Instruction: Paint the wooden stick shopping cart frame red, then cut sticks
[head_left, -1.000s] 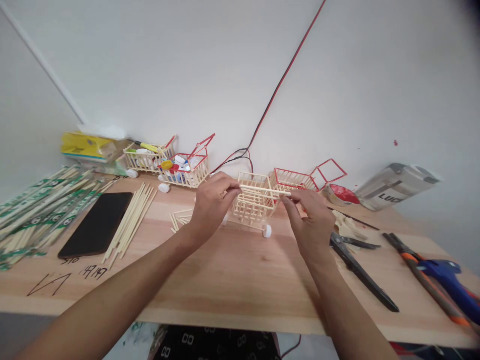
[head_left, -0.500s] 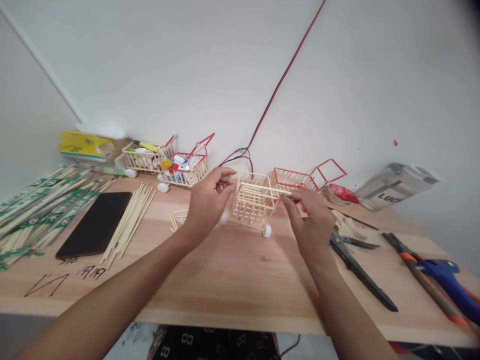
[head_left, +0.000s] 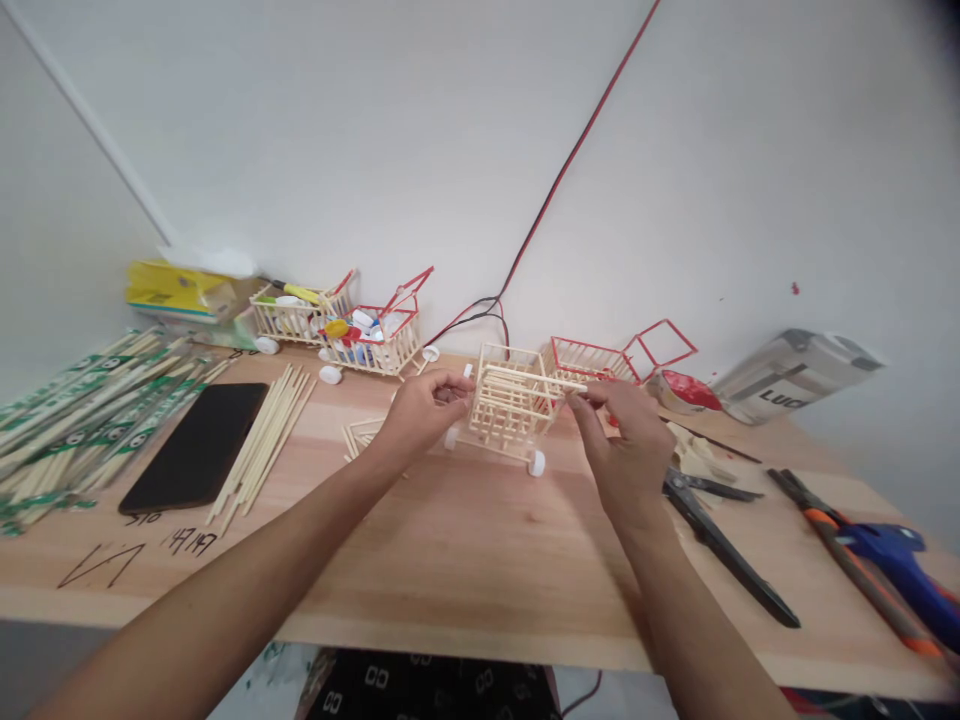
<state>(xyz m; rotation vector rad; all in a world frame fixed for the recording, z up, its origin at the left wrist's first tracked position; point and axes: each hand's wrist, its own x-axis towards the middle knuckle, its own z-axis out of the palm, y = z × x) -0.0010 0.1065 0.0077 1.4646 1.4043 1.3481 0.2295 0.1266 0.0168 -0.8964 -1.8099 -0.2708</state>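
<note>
A small cart of pale wooden sticks with white wheels stands on the wooden table at the middle. My left hand is curled at its left side, fingertips pinching near a white wheel piece by the cart's upper left corner. My right hand pinches a thin wooden stick that lies across the cart's top rim.
Two stick carts with bottle caps stand at the back left, a red-rimmed one behind the middle cart. A black phone, loose sticks and wrapped chopsticks lie left. Cutters, pliers and a blue glue gun lie right.
My left hand left the stick's left end, lifted, then came down to the cart's left corner. My right hand has kept its hold on the stick's right end.
</note>
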